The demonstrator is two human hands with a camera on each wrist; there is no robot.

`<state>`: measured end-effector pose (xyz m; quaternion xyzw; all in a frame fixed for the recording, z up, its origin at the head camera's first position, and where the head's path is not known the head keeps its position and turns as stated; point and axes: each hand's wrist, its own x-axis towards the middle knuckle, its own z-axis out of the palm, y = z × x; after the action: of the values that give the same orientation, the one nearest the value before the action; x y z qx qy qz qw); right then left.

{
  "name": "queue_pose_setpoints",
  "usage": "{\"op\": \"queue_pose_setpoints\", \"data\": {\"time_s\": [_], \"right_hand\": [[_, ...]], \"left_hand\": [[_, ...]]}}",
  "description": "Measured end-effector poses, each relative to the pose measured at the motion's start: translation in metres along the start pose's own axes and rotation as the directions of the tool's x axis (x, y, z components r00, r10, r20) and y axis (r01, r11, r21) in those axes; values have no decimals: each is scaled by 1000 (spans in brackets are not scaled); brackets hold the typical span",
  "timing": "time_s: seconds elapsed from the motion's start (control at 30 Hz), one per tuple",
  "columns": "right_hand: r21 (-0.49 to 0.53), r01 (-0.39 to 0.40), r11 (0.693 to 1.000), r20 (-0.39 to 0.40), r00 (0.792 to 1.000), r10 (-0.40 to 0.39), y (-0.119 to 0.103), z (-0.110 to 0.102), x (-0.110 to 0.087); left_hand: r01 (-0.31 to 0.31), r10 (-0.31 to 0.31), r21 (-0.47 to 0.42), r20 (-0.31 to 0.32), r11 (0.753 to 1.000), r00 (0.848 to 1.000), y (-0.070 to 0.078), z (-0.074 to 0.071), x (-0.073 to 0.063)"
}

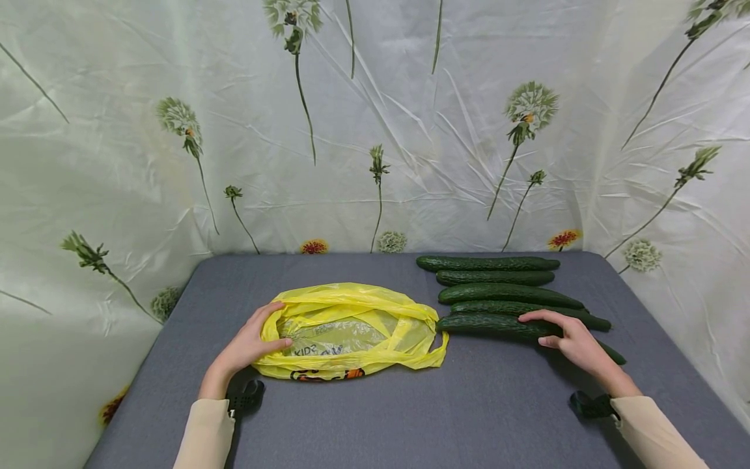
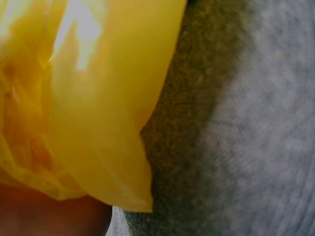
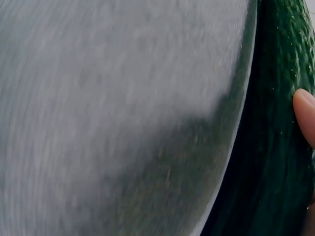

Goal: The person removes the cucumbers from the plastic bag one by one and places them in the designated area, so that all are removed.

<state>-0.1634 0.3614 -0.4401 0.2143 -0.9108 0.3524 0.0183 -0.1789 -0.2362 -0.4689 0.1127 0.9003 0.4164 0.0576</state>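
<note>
A yellow plastic bag (image 1: 351,296) lies with its mouth spread upward, dark print on its near side and a clear bag with lettering showing inside. My left hand (image 1: 252,339) holds the yellow bag's left end, thumb over the rim; in the left wrist view the yellow film (image 2: 108,108) hides most of the fingers. On the right, my right hand (image 1: 577,342) grips the nearest cucumber (image 1: 480,324), thumb on the near side and fingers over the top. The right wrist view shows the thumb (image 3: 306,115) against its dark green skin.
Several more cucumbers (image 1: 510,293) lie side by side behind the gripped one, toward the table's back right. The grey cloth-covered table (image 1: 375,423) ends at a pale flowered curtain (image 1: 375,130) behind and at both sides.
</note>
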Motion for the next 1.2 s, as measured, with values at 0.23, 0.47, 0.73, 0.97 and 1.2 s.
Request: {"op": "queue_pose_setpoints", "data": {"time_s": [0.23, 0.47, 0.73, 0.97, 1.2], "right_hand": [[-43, -20, 999, 4, 1000, 20, 7, -8, -5], [-71, -35, 997, -2, 999, 35, 13, -12, -5], [-121, 39, 992, -100, 994, -52, 17, -5, -6], [-199, 20, 980, -161, 985, -53, 13, 2, -6], [-144, -39, 989, -177, 984, 13, 8, 6, -7]], "left_hand": [[4, -4, 3, 1, 1000, 1000, 0, 0, 0], [7, -7, 11, 1, 1000, 1000, -1, 0, 0], [10, -10, 10, 0, 1000, 1000, 0, 0, 0], [3, -2, 15, -4, 1000, 1000, 2, -3, -1], [-24, 26, 58, -34, 998, 999, 5, -5, 1]]}}
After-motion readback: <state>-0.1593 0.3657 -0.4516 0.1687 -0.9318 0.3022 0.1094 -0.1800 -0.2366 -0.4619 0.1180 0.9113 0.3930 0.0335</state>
